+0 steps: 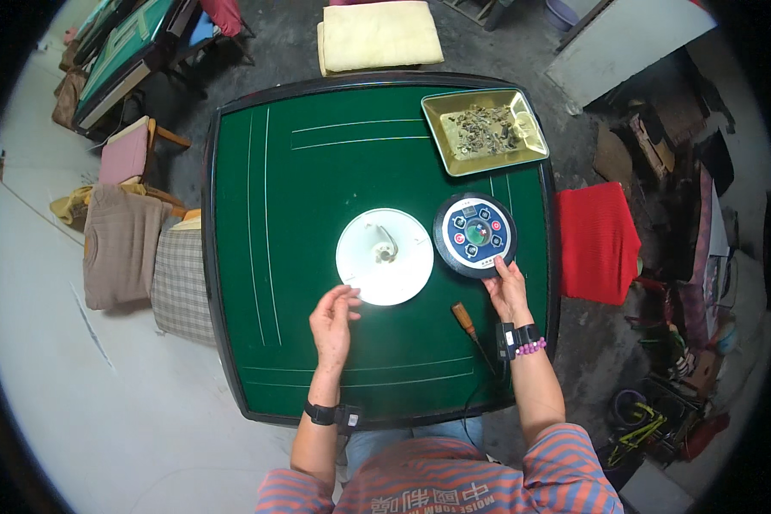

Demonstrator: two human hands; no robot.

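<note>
My right hand (507,295) grips the lower rim of a round control panel (480,235), black-edged with a dark blue face, several buttons and a small display. Left of it on the green felt lies a white round disc (384,278), with a short grey wire (389,241) rising at its middle. Beside the disc's lower left edge is my left hand (331,321), fingers loosely bent and apart, holding nothing. A screwdriver (463,319) with a wooden handle rests near my right wrist, its shaft pointing toward me.
A gold tray (443,157) with small dark bits sits at the far right corner of the green game table (231,257), which has a raised black rim. Chairs stand around it: a red-covered one (595,244) right, a checked seat (182,278) left, a cream cushion (381,36) beyond.
</note>
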